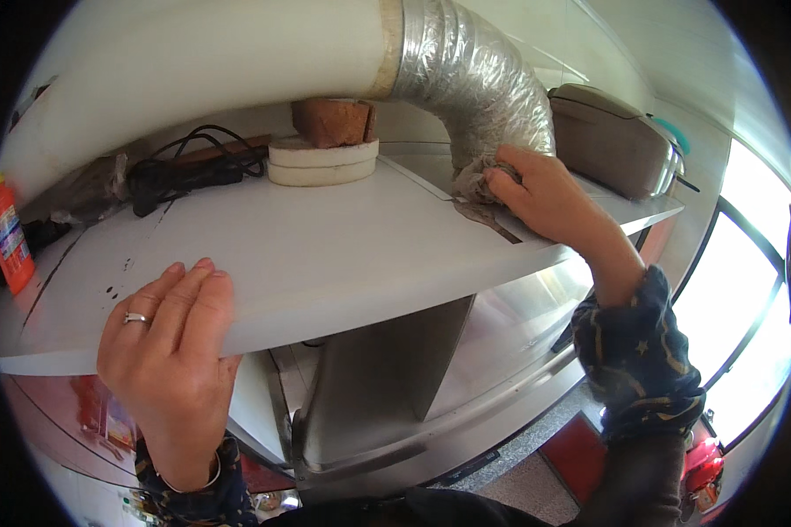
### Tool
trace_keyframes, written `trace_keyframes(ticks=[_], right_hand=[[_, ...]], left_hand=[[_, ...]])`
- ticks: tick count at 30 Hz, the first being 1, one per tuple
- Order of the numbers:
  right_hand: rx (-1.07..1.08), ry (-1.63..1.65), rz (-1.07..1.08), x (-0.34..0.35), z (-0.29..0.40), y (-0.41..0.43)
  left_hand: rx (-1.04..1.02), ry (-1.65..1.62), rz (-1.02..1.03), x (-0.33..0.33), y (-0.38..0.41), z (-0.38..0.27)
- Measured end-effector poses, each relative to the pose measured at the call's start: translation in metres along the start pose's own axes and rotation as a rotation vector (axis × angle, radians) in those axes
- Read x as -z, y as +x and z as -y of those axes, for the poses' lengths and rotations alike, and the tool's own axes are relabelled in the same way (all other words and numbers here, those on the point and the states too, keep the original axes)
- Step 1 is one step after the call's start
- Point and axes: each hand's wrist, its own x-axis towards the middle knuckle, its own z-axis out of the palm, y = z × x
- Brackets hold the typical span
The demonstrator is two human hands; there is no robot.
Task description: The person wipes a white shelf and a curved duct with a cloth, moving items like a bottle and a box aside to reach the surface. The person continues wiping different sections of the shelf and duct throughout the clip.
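Note:
My left hand (pixel 171 336), with a ring on one finger, grips the front edge of a white cabinet top (pixel 316 244). Its thumb is under the edge. My right hand (pixel 540 191) holds a crumpled greyish cloth (pixel 476 182) at the base of a silver foil duct (pixel 468 72), where the duct meets the board. Beside the cloth, a brownish stained strip (pixel 491 221) runs along a cut-out in the board. Part of the cloth is hidden under my fingers.
A broad white pipe (pixel 204 59) joins the duct overhead. Under it, a brick-like block (pixel 333 123) rests on white round pieces (pixel 323 163). Black cables (pixel 191 171) and an orange bottle (pixel 10 237) are at left. A brown-grey appliance (pixel 613 138) stands at right. Below is a stainless range hood (pixel 395 388).

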Motion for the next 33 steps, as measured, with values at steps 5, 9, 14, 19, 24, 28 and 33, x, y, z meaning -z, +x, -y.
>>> trace_keyframes(ticks=[5, 9, 14, 19, 24, 28, 33], right_hand=[[-0.025, 0.131, 0.129, 0.007, -0.007, 0.005], [-0.065, 0.168, 0.135, 0.001, -0.013, 0.001], [-0.045, 0.11, 0.16, 0.002, -0.009, 0.005], [0.028, 0.105, 0.099, 0.001, -0.014, 0.002], [-0.063, 0.061, 0.144, 0.015, -0.018, -0.007], [-0.267, -0.209, 0.022, 0.042, -0.104, -0.038], [-0.555, -0.343, -0.032, 0.065, -0.19, -0.052]], left_hand=[[0.018, 0.101, 0.031, 0.011, 0.003, -0.003], [-0.098, -0.085, 0.086, -0.007, 0.019, -0.039], [-0.137, -0.118, 0.228, -0.028, 0.051, -0.085], [-0.155, -0.08, 0.079, -0.043, 0.05, -0.097], [-0.138, -0.06, 0.048, -0.043, 0.05, -0.095], [-0.108, -0.042, 0.023, -0.044, 0.046, -0.097], [-0.12, -0.068, -0.007, -0.045, 0.05, -0.102]])
